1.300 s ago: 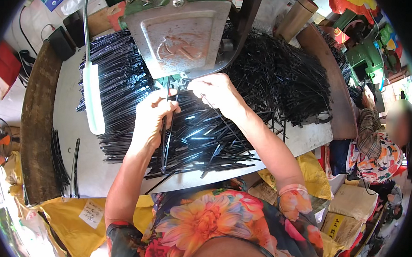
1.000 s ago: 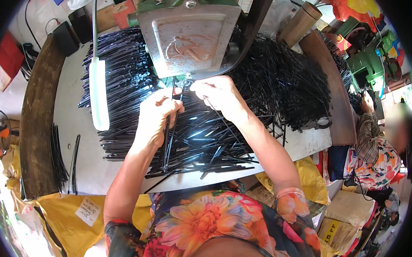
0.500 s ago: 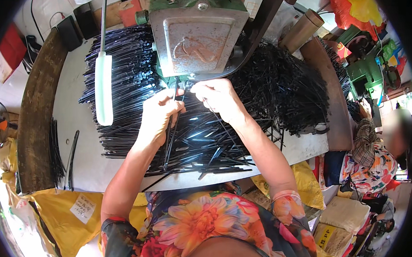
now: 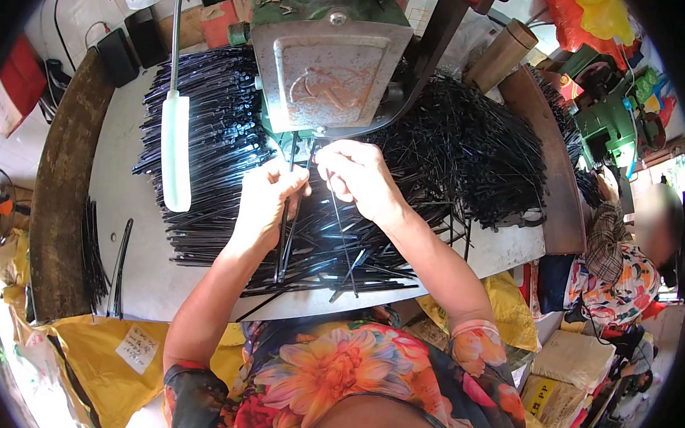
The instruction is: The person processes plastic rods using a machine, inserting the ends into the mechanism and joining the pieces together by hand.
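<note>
Below the head of a green and grey bench machine [image 4: 330, 78], both my hands work close together. My left hand [image 4: 266, 202] is closed around thin black strips [image 4: 282, 253], which run up toward the machine and hang below the fist. My right hand [image 4: 364, 180] pinches another thin black strip [image 4: 344, 241] that slants down over the pile. The fingertips hide the strips' upper ends, right under the machine head. Beneath my hands lie many loose black strips [image 4: 321, 248]. Neater stacks [image 4: 207, 129] stand to the left, with a tangled heap [image 4: 478, 144] on the right.
A white lamp [image 4: 176, 151] on a bendy stem hangs left of my hands. Curved wooden boards edge the grey table [image 4: 141, 281]. A brown metal tube [image 4: 502, 56] stands at the back right. Yellow sacks [image 4: 110, 357] lie below. Another person [image 4: 622, 267] sits at a machine on the right.
My right hand has shifted slightly down, and its strip now hangs more steeply. My left hand stays closed on its strips, having moved only a little.
</note>
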The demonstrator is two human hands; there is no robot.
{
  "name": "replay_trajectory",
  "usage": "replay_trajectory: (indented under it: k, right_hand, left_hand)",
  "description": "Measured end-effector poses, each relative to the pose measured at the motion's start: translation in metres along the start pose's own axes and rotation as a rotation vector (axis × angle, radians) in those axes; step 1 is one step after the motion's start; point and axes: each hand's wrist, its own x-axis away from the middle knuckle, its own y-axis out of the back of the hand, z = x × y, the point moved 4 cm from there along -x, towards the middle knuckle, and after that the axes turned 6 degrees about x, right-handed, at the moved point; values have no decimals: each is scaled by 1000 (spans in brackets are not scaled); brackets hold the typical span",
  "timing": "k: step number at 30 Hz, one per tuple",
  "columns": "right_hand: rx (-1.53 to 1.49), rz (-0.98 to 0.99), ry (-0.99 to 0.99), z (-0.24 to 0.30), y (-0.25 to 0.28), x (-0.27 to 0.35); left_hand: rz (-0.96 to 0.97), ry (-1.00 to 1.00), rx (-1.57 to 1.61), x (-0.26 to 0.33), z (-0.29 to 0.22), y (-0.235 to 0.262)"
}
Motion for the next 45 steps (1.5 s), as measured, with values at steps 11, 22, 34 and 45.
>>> replay_trajectory:
  k: [11, 22, 34, 45]
  right_hand:
    - [-27, -28, 49, -6, -4, -6]
    - [43, -1, 67, -8, 1, -9]
    - [1801, -296, 408, 28, 85, 15]
    - [2110, -214, 607, 25, 66, 10]
  left_hand:
    - [-63, -44, 1, -5, 3, 0]
    - [-76, 80, 110, -13, 12, 0]
    - [-26, 62, -83, -9, -13, 13]
    - [-340, -406, -1648, 48, -90, 125]
